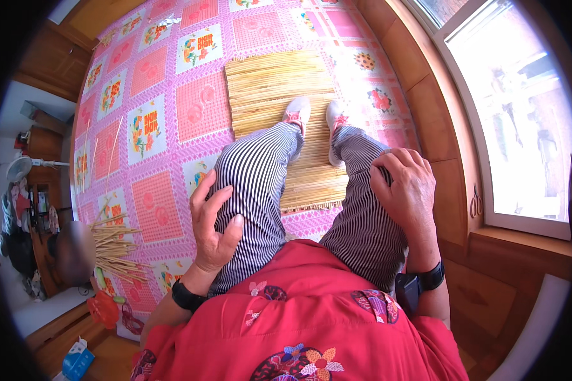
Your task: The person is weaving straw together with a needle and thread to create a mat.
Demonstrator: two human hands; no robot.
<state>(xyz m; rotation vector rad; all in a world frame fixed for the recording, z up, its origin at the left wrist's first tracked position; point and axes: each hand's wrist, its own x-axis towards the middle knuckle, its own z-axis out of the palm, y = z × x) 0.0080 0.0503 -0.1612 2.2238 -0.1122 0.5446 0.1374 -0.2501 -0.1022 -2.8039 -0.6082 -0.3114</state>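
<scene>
My left hand (pixel 213 228) is beside my striped left trouser leg (pixel 254 178), fingers apart and bent, with nothing in it. My right hand (pixel 403 187) rests on my right knee, its fingers lightly bent and apart, holding nothing visible. A mat of straw-coloured sticks (pixel 264 82) lies under my feet, which are in pale shoes with pink laces (pixel 295 115), on a bed-like surface with a pink patterned cover (pixel 146 203).
Loose sticks (pixel 114 244) lie at the left, by a red object (pixel 102 308) and a blurred shape. A window (pixel 508 114) with a wooden sill and hanging scissors (pixel 476 203) is at the right. A fan (pixel 19 168) and cabinets stand beyond the left edge.
</scene>
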